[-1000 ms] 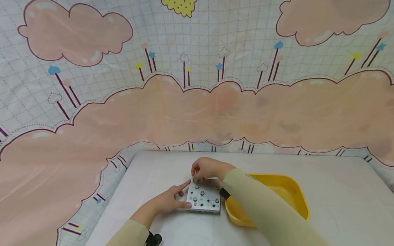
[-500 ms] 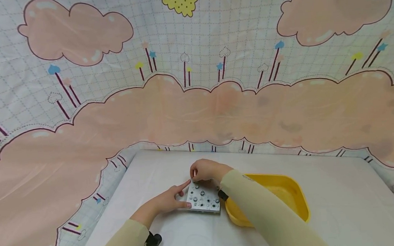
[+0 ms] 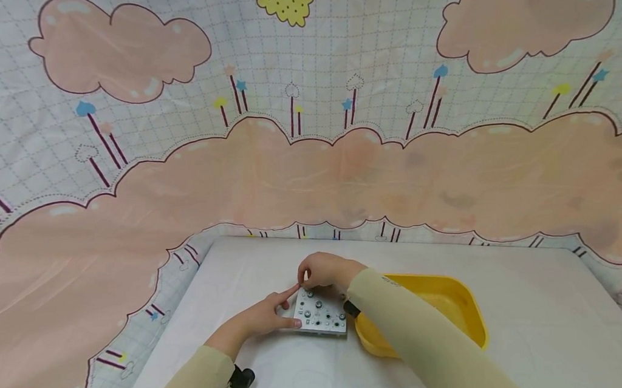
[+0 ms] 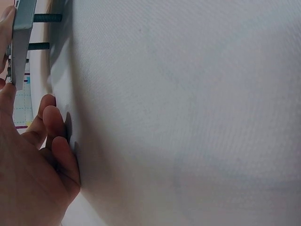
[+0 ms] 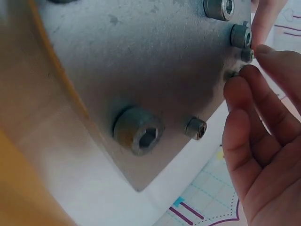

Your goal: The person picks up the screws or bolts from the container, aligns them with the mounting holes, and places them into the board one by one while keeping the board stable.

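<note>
My left hand [image 3: 260, 317] steadies one metal plate [image 3: 320, 315] near the middle of the table [image 3: 518, 324], thumb and forefinger pinching its left edge. My right hand [image 3: 322, 270] is curled at the plate's far corner, fingertips [image 5: 237, 87] pinching what looks like a small screw [image 5: 231, 74], though it is mostly hidden. I count four other screws [image 5: 138, 131] in the right wrist view. One yellow tray [image 3: 464, 304] touches the plate's right edge.

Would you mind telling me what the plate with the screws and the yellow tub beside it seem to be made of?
The plate looks like brushed grey metal, probably aluminium: matte, faintly speckled sheen. Its screws seem steel, with dull hexagon-socket heads. The tub appears to be moulded plastic: uniform glossy yellow, rounded rim.
</note>
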`<action>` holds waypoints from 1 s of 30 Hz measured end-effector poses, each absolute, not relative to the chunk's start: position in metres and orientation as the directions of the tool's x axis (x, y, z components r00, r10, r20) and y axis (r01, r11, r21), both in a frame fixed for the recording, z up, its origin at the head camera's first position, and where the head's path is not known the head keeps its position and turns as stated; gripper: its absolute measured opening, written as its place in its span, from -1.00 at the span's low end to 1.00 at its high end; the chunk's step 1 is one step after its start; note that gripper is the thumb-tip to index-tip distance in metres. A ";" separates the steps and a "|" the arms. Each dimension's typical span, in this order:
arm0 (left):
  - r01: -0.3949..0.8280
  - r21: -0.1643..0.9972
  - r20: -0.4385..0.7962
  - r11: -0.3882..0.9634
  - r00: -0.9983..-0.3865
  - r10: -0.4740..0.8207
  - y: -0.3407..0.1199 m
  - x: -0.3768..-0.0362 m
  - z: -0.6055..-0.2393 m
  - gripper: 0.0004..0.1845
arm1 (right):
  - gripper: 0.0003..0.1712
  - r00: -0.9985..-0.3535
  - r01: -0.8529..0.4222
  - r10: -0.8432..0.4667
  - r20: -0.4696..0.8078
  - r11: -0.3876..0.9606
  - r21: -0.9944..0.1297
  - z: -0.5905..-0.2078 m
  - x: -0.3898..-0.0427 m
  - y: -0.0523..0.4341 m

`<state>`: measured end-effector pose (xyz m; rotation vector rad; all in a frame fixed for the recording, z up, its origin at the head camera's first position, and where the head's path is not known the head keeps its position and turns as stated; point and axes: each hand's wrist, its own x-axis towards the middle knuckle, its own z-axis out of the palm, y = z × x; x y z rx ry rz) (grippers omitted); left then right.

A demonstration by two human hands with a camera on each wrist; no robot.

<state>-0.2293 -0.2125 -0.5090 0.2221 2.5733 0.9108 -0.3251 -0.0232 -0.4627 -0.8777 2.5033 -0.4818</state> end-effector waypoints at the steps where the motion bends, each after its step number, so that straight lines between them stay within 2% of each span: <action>1: 0.016 0.630 -0.317 0.776 -0.907 0.276 -0.212 -0.230 -0.509 -0.02 | -0.92 -0.702 -0.493 -0.652 -0.288 0.735 -0.465 -0.462 -0.325 -0.022; 9: 0.010 0.607 -0.332 0.795 -0.905 0.265 -0.211 -0.231 -0.512 0.00 | -0.95 -0.690 -0.458 -0.671 -0.272 0.696 -0.554 -0.448 -0.321 -0.014; 15: 0.004 0.607 -0.341 0.794 -0.902 0.266 -0.211 -0.232 -0.511 0.00 | -0.87 -0.659 -0.484 -0.718 -0.223 0.633 -0.604 -0.437 -0.319 -0.003; 21: 0.005 0.611 -0.339 0.792 -0.902 0.267 -0.210 -0.233 -0.510 0.00 | -0.80 -0.640 -0.511 -0.744 -0.192 0.598 -0.617 -0.429 -0.315 0.015; 30: 0.015 0.600 -0.318 0.800 -0.913 0.256 -0.209 -0.232 -0.512 -0.01 | -0.83 -0.648 -0.539 -0.746 -0.151 0.590 -0.601 -0.429 -0.302 0.057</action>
